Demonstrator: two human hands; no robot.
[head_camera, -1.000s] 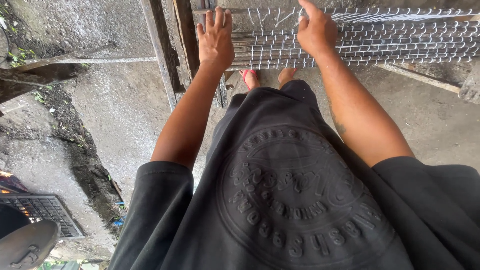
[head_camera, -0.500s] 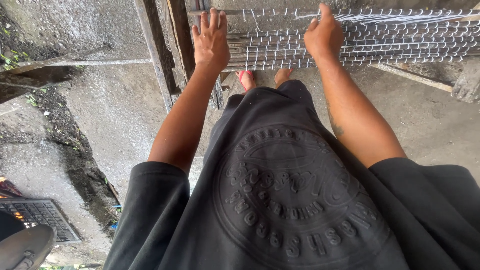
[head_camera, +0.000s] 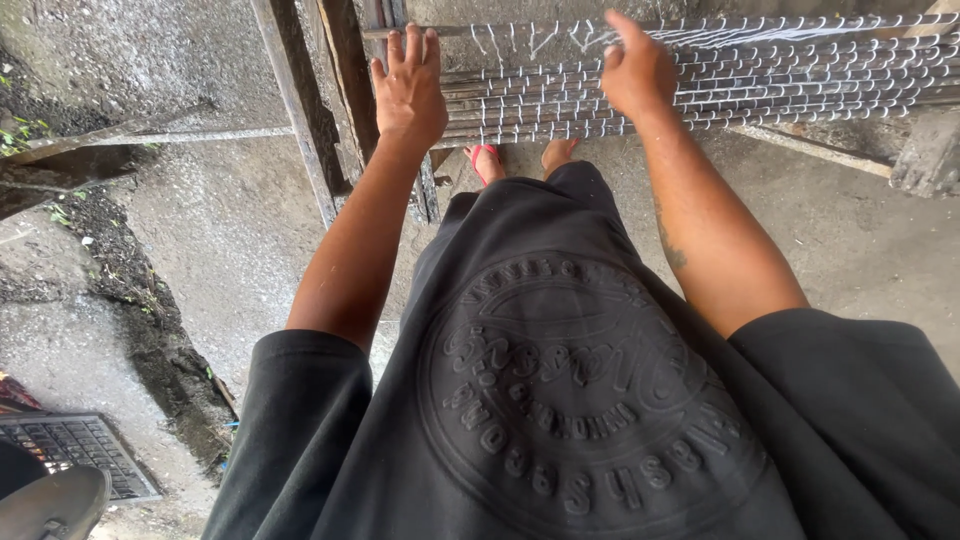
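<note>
Concrete floor (head_camera: 230, 230) under a wooden frame (head_camera: 300, 110). Wire mesh (head_camera: 760, 75) lies flat across the frame, before the feet. Left hand (head_camera: 408, 92): flat on mesh's near end, grip apart. Right hand (head_camera: 637, 72): fingers curled, seemingly pinching a wire. Step, judged: working mesh wire. Next move needs steady left-hand pressure.

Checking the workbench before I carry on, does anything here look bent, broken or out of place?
Nothing stands out. The wire mesh lies flat in even rows under the left hand and right hand. Only the concrete floor shows dirt and cracks.
</note>
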